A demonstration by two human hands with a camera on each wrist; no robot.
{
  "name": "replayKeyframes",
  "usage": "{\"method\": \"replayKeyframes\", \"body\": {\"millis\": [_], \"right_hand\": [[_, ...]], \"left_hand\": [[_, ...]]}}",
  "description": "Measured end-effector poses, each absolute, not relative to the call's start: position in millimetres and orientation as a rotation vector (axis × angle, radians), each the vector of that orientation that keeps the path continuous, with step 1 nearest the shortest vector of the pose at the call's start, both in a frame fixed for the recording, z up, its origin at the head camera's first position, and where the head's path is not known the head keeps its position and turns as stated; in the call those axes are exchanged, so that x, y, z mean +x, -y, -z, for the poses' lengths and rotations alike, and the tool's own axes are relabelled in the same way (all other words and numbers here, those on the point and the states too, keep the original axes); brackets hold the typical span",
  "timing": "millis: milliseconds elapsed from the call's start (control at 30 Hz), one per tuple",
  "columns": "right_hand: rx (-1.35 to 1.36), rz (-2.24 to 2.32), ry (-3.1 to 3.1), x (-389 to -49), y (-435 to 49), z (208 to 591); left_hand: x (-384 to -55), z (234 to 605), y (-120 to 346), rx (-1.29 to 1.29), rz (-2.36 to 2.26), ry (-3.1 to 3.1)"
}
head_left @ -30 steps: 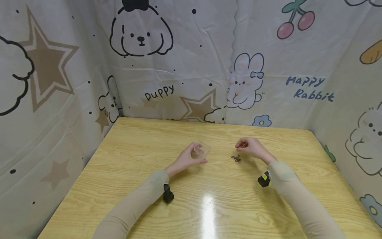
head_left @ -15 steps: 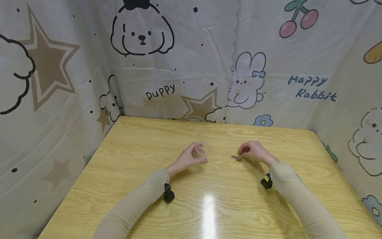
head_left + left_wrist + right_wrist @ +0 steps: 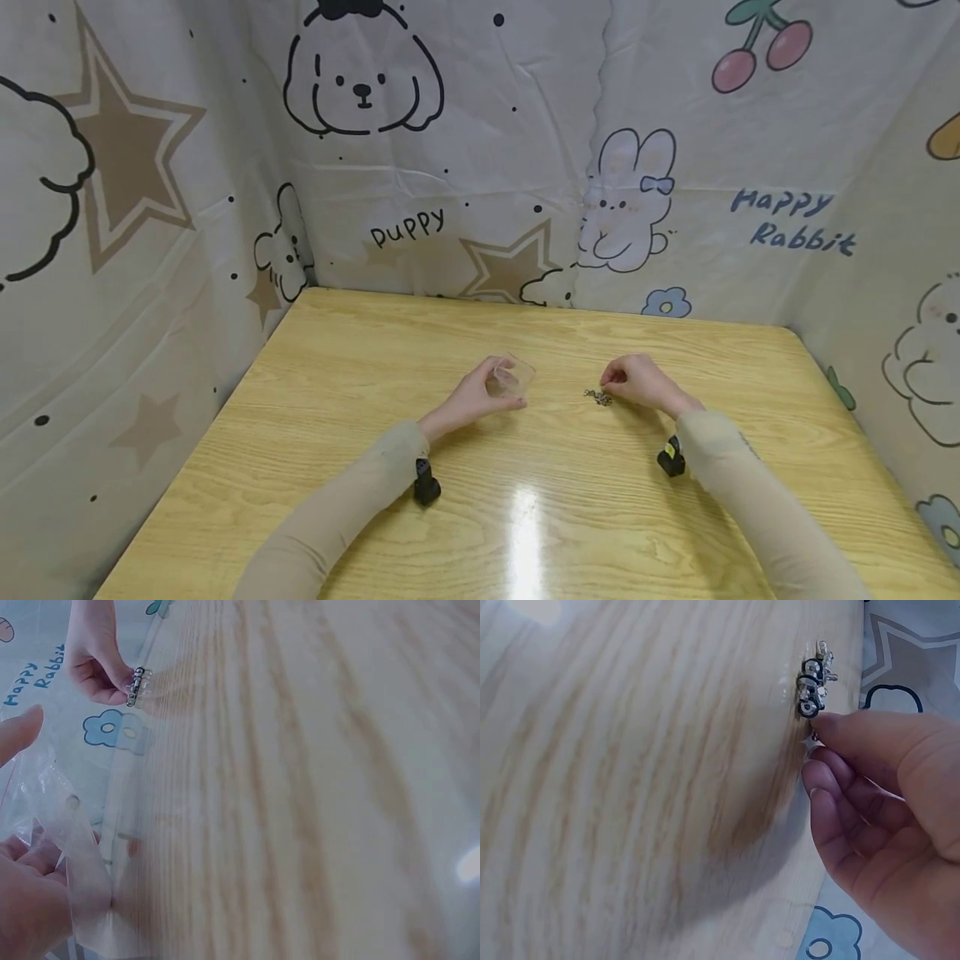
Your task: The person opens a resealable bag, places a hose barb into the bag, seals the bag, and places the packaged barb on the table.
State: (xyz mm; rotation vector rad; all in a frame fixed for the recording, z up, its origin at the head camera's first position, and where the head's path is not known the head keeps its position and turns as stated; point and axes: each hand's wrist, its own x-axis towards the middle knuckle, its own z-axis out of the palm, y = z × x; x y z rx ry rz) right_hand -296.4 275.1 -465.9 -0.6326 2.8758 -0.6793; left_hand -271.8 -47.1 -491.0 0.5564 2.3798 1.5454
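My left hand (image 3: 480, 393) holds a clear plastic bag (image 3: 516, 375), fingers and thumb spread around it. In the left wrist view the bag (image 3: 79, 877) is thin and crinkled, and its mouth stands apart between the thumb and the other fingers. To the right, a small pile of silver and black metal pieces (image 3: 598, 397) lies on the table. My right hand (image 3: 637, 383) is down at the pile's right edge. Close up in the right wrist view, its thumb and forefinger pinch a small shiny silver piece (image 3: 811, 742) beside the pile (image 3: 814, 681). Its exact kind is too small to tell.
The wood-grain table (image 3: 375, 342) reaches back to a patterned cloth curtain (image 3: 480, 167), which also hangs at both sides. A bright light reflection (image 3: 525, 533) shows near the front. Black wrist cameras (image 3: 426, 483) sit on both sleeves.
My right hand has come down and slightly right from above the pile to its right edge, where the fingertips now pinch a piece. The left hand keeps the bag in nearly the same place.
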Motion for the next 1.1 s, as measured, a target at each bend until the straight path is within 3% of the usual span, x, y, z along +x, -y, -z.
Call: {"method": "replayKeyframes", "body": {"millis": [600, 1100], "right_hand": [[-0.694, 0.704, -2.924, -302.7, -265.7, 454.8], [-0.906, 0.835, -2.832, -295.1, -207.8, 410.3]], "left_hand": [[-273.5, 491.9, 46.8, 0.552, -1.552, -2.390], [-273.5, 490.0, 45.9, 0.537, -1.544, -2.393]]}}
